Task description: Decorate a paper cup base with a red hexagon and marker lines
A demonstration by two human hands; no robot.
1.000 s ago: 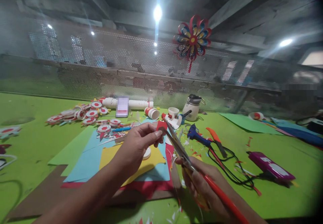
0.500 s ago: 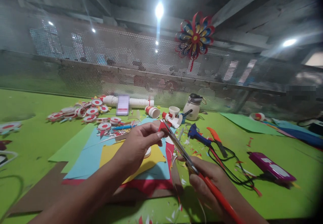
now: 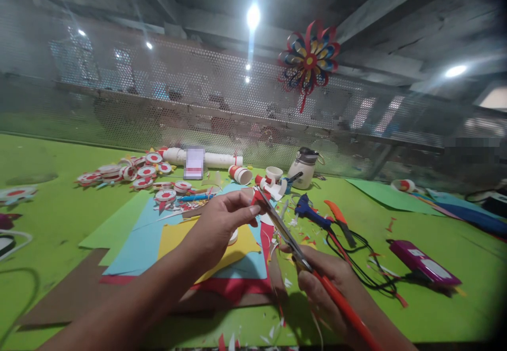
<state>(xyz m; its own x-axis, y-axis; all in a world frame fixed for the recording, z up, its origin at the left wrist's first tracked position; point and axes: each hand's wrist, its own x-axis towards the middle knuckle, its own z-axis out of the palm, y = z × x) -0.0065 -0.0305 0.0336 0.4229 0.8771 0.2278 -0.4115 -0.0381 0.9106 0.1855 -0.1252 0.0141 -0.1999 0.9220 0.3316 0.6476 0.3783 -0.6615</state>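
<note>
Between the thumb and fingers of my left hand (image 3: 227, 219) is a small piece of red paper (image 3: 259, 198). My right hand (image 3: 325, 277) grips a pair of scissors (image 3: 287, 235) with red handles. The blades point up and to the left and lie against the red paper. Below my left hand are stacked sheets: a yellow sheet (image 3: 174, 240) on top of a light blue sheet (image 3: 134, 245), with red paper (image 3: 253, 286) showing at the edges. A white ring-like piece (image 3: 233, 236) on the yellow sheet is partly hidden by my left hand.
Several red-and-white paper wheels (image 3: 146, 172) lie at the back left, beside white tubes (image 3: 222, 160). A blue glue gun (image 3: 312, 212), an orange-handled cutter (image 3: 336, 214) and a purple box (image 3: 425, 264) with black cable sit right. A pale jar (image 3: 301, 171) stands behind. Paper scraps litter the table (image 3: 443, 309).
The red paper's angle at the blades has shifted slightly, showing more of its face. Both hands keep nearly the same place, and the whole view has moved a little.
</note>
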